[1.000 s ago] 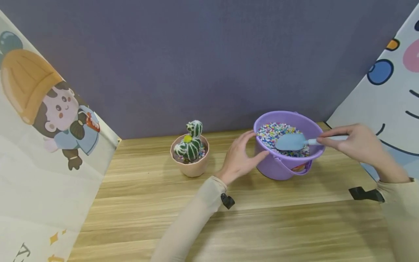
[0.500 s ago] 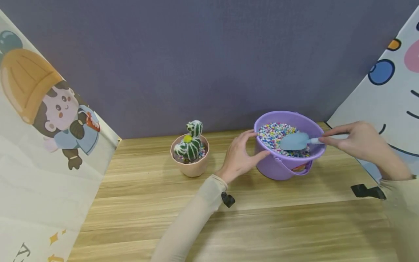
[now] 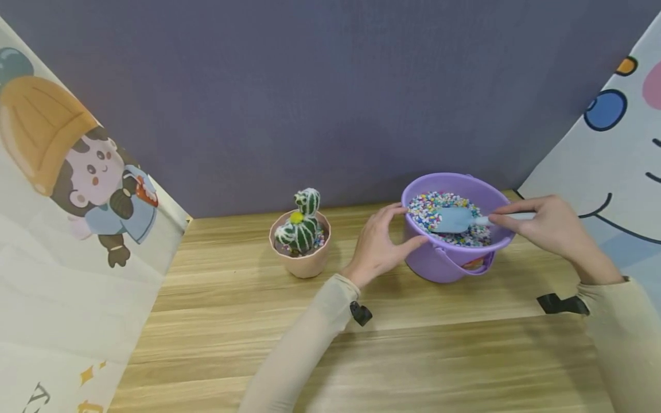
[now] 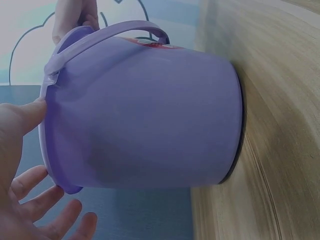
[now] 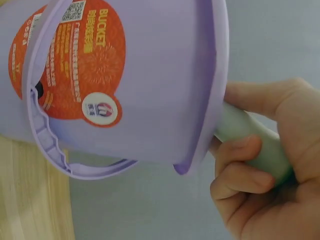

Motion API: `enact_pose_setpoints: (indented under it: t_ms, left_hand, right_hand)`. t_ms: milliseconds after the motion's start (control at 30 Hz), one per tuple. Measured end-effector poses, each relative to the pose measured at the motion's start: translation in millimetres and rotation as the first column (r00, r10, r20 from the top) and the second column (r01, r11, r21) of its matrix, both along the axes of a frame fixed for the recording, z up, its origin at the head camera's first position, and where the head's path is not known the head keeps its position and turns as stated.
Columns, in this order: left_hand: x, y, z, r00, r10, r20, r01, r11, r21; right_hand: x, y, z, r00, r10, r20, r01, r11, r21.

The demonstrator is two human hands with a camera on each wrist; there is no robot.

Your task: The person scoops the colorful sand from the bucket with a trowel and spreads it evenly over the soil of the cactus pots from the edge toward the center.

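A purple bucket (image 3: 436, 267) holds multicoloured pellets (image 3: 426, 206). Against its near left rim rests my left hand (image 3: 379, 244), thumb and fingers spread; the left wrist view shows the thumb (image 4: 31, 115) and fingertips touching the rim, not wrapped round it. My right hand (image 3: 549, 229) grips the handle (image 5: 255, 145) of a pale blue hand trowel (image 3: 454, 219). The trowel blade lies among the pellets inside the bucket, its tip partly covered by them. The bucket wall hides the blade in the right wrist view.
To the left stands a peach flowerpot (image 3: 303, 267) with a striped cactus (image 3: 299, 234) and some coloured pellets. A dark blue-grey panel (image 3: 330, 103) rises behind the wooden table (image 3: 232, 321). Printed white panels flank both sides. The bucket's handle (image 3: 465, 269) hangs down in front.
The trowel shifts slightly right, then back left into the pellets, and more of them now cover its tip. My right hand moves left with it. My left hand stays at the bucket's rim.
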State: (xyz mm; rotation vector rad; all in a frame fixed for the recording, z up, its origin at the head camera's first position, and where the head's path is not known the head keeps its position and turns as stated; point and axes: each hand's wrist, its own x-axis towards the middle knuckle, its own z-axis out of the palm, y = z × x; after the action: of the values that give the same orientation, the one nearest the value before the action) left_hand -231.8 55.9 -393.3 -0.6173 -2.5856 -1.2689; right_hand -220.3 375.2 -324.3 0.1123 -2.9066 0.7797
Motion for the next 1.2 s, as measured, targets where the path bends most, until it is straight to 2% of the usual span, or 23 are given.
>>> enact_pose_setpoints:
  t_ms: [567,700,967,1200]
  left_hand:
    - [0.2,0.2,-1.2,1.000,0.010,0.009,-0.010,1.000,-0.007]
    - [1.2,0.5,-0.4,1.000,0.010,0.008,-0.010,1.000,-0.002]
    - [0.8,0.4,-0.9,1.000,0.014,-0.009,-0.014,1.000,-0.007]
    - [1.2,1.0,-0.3,1.000,0.022,-0.004,-0.022,1.000,-0.007]
  right_hand:
    - [12.0,19,0.4,0.993,-0.079,0.089,0.086,0.993,-0.079]
    - [15.3,21,-0.1,0.992,-0.093,0.082,0.101,0.990,-0.096]
    - [19.3,22,-0.9,0.992,-0.087,0.088,0.104,0.971,-0.217]
    - [20.5,19,-0.7,0.992,-0.091,0.085,0.108,0.969,-0.223]
